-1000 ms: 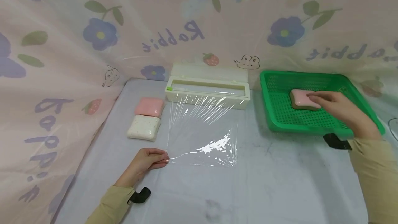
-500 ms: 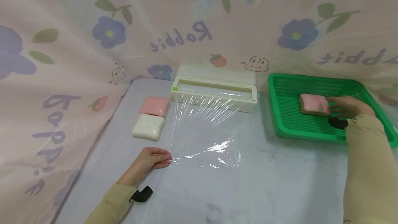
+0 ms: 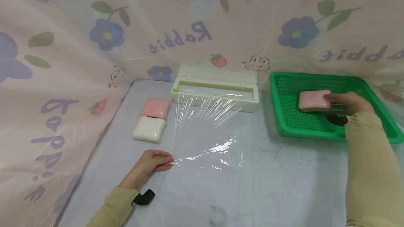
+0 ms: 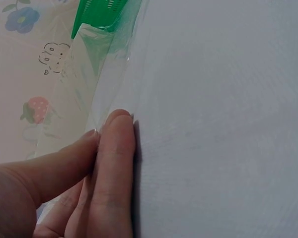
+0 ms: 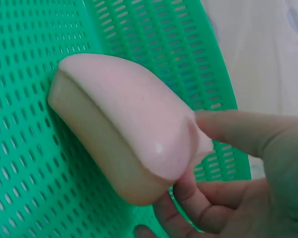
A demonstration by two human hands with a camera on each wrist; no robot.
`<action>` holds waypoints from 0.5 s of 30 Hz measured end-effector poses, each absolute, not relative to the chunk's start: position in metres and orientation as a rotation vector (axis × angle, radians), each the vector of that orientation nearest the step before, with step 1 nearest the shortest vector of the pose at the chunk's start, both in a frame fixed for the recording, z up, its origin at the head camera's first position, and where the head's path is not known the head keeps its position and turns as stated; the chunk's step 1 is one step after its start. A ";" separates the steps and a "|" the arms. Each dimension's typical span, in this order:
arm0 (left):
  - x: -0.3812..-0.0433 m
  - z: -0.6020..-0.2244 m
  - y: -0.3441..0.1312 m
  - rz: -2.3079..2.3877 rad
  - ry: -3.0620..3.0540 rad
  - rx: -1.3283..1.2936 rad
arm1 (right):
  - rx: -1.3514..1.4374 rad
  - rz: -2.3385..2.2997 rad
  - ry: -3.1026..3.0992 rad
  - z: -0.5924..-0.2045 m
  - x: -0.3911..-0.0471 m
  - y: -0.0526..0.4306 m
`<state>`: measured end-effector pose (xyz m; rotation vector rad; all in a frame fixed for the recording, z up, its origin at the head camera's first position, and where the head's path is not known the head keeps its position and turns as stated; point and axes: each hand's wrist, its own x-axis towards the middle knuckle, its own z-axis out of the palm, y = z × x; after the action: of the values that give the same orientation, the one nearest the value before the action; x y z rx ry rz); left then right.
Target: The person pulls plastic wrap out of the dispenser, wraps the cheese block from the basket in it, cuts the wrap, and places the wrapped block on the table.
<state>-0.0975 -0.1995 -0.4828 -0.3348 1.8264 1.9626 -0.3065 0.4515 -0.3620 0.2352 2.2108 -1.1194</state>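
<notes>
My left hand [image 3: 152, 163] pinches the near left corner of a sheet of cling film [image 3: 209, 137] between thumb and fingers. The film stretches from a white dispenser box [image 3: 217, 102] with its lid up. In the green basket [image 3: 279, 125], my right hand [image 3: 351, 102] grips the right end of a pink-topped, tan-sided toy bread [image 3: 314, 100]. From the right wrist view, the thumb [image 5: 228, 124] lies against the end of the toy bread's pink top, and fingers reach beneath its tan side.
Left of the film, a pink toy bread [image 3: 155, 108] and a speckled white one [image 3: 149, 129] lie side by side on the pale table [image 3: 277, 188]. A printed curtain [image 3: 132, 13] rises behind the box and basket and along the left side.
My right hand has moved from above the toy bread to its right end and now holds it there, with more of its tan side showing. My left hand keeps its pinch on the film.
</notes>
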 end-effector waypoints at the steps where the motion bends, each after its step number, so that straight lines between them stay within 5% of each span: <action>1: -0.097 -0.483 -0.200 1.962 1.826 -0.331 | 0.230 -1.103 2.228 -0.362 -0.306 0.449; 15: -0.095 -0.482 -0.199 1.986 1.812 -0.340 | 0.294 -1.434 2.672 -0.331 -0.266 0.392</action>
<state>-0.0946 -0.1988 -0.4818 -0.3401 1.8116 1.9860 -0.2656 0.3917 -0.3309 0.2941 2.6719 -1.4342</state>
